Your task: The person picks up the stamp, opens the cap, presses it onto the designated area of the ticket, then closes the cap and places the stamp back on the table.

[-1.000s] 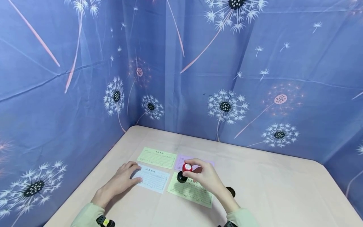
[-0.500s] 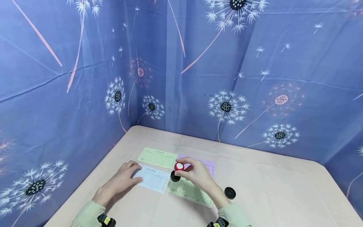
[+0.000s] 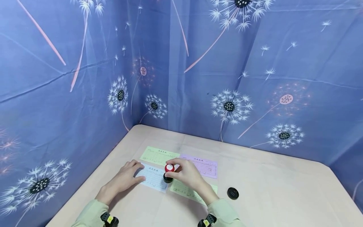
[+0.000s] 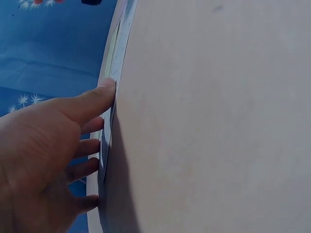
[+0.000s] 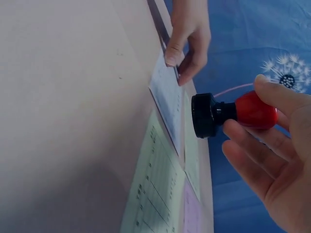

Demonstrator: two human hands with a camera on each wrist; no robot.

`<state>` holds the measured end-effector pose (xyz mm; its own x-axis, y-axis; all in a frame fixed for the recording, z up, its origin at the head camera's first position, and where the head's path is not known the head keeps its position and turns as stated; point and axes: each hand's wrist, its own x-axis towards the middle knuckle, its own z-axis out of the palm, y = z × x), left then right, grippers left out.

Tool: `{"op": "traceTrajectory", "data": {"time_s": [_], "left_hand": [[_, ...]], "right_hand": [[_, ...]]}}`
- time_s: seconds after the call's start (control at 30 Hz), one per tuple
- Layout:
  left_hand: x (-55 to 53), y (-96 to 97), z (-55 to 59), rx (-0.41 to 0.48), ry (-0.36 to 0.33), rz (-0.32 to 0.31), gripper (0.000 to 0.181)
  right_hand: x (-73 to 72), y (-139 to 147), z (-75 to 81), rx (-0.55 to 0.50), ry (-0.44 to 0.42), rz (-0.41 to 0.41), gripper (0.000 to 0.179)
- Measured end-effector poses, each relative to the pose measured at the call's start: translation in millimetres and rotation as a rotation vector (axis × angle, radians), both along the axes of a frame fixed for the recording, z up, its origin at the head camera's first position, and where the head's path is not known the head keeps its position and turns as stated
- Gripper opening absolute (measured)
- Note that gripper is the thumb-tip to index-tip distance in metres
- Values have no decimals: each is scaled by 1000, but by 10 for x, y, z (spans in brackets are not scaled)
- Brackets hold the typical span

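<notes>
Right hand (image 3: pixel 185 172) pinching the red-and-black stamp (image 3: pixel 169 167) over the blue slip (image 3: pixel 152 180); left hand (image 3: pixel 124 176), fingers spread, touches that slip. Black cap (image 3: pixel 233 193) off, pressing looks yet to come! Marks on the other 3 slips (image 3: pixel 159 155)? Can't tell.

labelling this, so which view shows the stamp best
Right wrist: the stamp appears side-on, red handle and black base visible. Head shows it small, from above; left wrist, perhaps its dark base, cropped by the top edge.
</notes>
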<state>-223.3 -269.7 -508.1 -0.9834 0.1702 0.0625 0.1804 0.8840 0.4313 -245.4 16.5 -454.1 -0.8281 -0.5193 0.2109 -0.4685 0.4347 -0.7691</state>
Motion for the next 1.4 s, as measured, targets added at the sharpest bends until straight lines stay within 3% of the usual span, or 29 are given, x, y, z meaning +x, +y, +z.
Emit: {"op": "traceTrajectory", "data": {"time_s": [0.33, 0.7, 1.03, 1.13, 1.33, 1.4], "left_hand": [[15, 37, 1, -19, 8, 2, 51], [40, 46, 10, -20, 33, -6, 51], [71, 87, -54, -7, -10, 9, 49], [64, 69, -30, -14, -22, 13, 48], [21, 47, 74, -14, -22, 6, 48], [18, 37, 92, -16, -25, 12, 48]], "right_hand": [[9, -167, -104, 18, 21, 7, 43], [-8, -301, -200, 126, 111, 2, 40], [59, -273, -296, 130, 88, 7, 39], [60, -280, -227, 136, 95, -7, 40], [-49, -164, 173, -115, 128, -129, 42], [-73, -118, 277, -137, 148, -140, 41]]}}
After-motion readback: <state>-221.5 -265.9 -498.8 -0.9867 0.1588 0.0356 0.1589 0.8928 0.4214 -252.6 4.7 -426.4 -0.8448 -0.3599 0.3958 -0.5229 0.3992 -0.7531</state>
